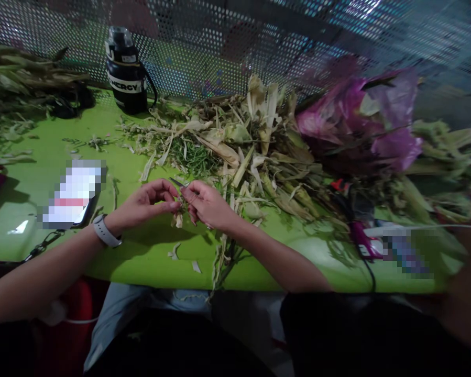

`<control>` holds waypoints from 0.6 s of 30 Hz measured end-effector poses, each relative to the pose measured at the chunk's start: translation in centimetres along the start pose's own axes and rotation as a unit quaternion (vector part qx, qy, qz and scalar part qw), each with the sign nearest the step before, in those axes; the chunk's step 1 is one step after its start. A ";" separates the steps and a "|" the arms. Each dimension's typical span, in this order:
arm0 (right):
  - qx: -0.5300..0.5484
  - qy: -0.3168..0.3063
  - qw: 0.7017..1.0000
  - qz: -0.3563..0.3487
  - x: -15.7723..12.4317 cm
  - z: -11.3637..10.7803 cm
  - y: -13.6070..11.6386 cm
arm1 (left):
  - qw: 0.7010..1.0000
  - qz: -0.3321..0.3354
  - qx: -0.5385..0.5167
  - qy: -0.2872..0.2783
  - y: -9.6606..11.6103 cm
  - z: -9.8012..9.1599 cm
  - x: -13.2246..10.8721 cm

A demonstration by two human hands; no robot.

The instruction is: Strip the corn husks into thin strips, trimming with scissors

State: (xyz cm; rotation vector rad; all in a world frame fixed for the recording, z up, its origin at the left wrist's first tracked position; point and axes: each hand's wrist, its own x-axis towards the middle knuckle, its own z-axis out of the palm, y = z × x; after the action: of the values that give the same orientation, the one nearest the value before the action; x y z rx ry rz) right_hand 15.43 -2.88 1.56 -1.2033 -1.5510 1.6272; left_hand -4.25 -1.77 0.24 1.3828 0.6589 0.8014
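Observation:
My left hand (152, 201), with a pale watch band on its wrist, is closed in a pinch on a small, pale, dried plant piece (178, 219) just above the green tabletop (149, 251). My right hand (207, 204) meets it from the right, closed on a small pointed metal blade (176, 182). The blade's tip sticks out past the fingers toward the left hand. Its handle is hidden, so I cannot tell whether it is a knife or scissors. Behind both hands lies a heap of dry husks and leaves (239, 141).
A black bottle (127, 86) stands upright by the perforated metal panel (204, 47). A lit phone (74, 191) lies left of my left hand. A pink plastic bag (361, 123) holding plant matter sits back right. More husks (23, 73) lie far left. Another person's arm shows at right.

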 end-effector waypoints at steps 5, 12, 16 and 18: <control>-0.009 0.027 0.999 -0.038 0.3 -0.2 0.1 | 0.990 -0.048 -0.130 0.008 -0.2 -0.1 0.3; -0.026 0.061 0.995 -0.071 0.8 -0.4 0.8 | 0.976 -0.083 -0.200 -0.004 -0.7 -0.4 0.1; -0.017 0.081 0.993 -0.082 1.0 -0.4 1.1 | 0.970 -0.120 -0.212 0.012 -0.8 -0.5 0.3; -0.004 0.085 0.993 -0.085 1.1 -0.3 1.3 | 0.964 -0.119 -0.237 0.032 -0.8 -0.4 0.4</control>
State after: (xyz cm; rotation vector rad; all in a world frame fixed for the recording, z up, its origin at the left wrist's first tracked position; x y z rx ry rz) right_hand 15.45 -2.02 0.11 -1.1485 -1.5101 1.3732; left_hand -4.26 -1.26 -0.54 0.8293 0.6194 0.7504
